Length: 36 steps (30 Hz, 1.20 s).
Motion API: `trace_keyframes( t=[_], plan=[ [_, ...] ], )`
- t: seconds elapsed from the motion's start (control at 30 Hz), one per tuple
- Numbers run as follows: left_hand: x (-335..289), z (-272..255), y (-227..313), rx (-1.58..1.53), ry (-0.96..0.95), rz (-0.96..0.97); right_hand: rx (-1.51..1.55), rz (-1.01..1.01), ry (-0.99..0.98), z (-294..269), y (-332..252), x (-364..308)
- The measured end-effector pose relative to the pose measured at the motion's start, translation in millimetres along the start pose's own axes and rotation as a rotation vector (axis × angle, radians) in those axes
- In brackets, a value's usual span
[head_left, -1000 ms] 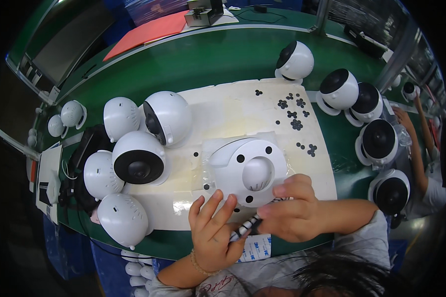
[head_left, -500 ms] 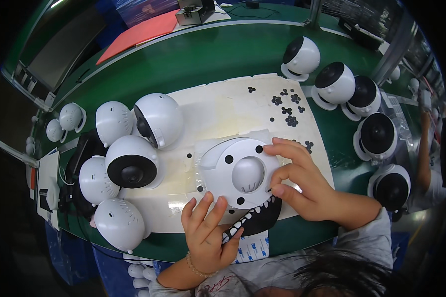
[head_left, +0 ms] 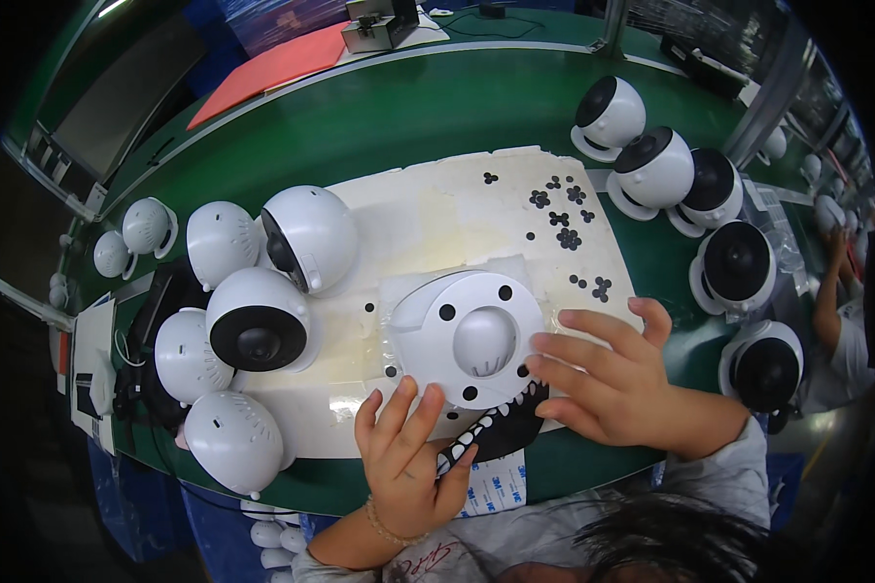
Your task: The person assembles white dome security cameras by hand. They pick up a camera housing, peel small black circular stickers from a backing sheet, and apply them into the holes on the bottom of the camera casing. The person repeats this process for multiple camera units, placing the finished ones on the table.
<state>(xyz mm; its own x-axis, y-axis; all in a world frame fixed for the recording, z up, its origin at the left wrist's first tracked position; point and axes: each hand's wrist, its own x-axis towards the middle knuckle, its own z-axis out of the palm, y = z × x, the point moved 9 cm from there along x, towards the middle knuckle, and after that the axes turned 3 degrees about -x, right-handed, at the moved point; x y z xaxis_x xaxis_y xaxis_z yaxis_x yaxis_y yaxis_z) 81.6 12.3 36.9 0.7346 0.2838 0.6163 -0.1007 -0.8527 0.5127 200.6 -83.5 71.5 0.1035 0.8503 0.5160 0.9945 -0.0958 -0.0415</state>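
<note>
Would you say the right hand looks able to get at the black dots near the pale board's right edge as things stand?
Probably yes: the black dots lie uncovered just beyond the right hand, and nothing visibly stands between them on the pale board.

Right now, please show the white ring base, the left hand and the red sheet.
White ring base (head_left: 439,346), head view: ring's left side.
Left hand (head_left: 405,474), head view: its back.
Red sheet (head_left: 270,73), head view: its middle.

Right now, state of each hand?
Left hand: closed on the black dot-sticker sheet, at its left end.
Right hand: open, fingers spread at the white camera base's rim, nothing visibly held.
</note>
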Motion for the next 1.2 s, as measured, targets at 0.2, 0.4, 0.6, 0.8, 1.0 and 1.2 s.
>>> trace_keyframes(
  t=[0.2,0.4,0.6,0.8,1.0,1.2],
  plan=[
    [-0.6,-0.7,0.6,-0.014,-0.013,0.0,1.351,0.745,-0.136,72.3,37.4,-11.6],
    [-12.4,-8.3,-5.3,-0.154,0.042,0.025,1.585,0.744,-0.043,84.4,92.4,33.8],
    [-7.7,-6.4,2.7,-0.165,-0.07,0.081,0.06,0.224,0.301,114.5,157.3,105.2],
    [-15.0,-7.8,-8.9,-0.247,0.001,-0.105,-0.238,0.273,-0.314,191.3,202.4,123.5],
    [-14.6,-8.6,-14.4,-0.305,0.007,-0.231,-0.391,0.467,-0.167,28.3,259.4,128.4],
    [-10.4,0.7,-5.6,-0.282,-0.049,-0.13,-0.501,0.973,-0.353,-3.1,401.0,-7.4]
  ],
)
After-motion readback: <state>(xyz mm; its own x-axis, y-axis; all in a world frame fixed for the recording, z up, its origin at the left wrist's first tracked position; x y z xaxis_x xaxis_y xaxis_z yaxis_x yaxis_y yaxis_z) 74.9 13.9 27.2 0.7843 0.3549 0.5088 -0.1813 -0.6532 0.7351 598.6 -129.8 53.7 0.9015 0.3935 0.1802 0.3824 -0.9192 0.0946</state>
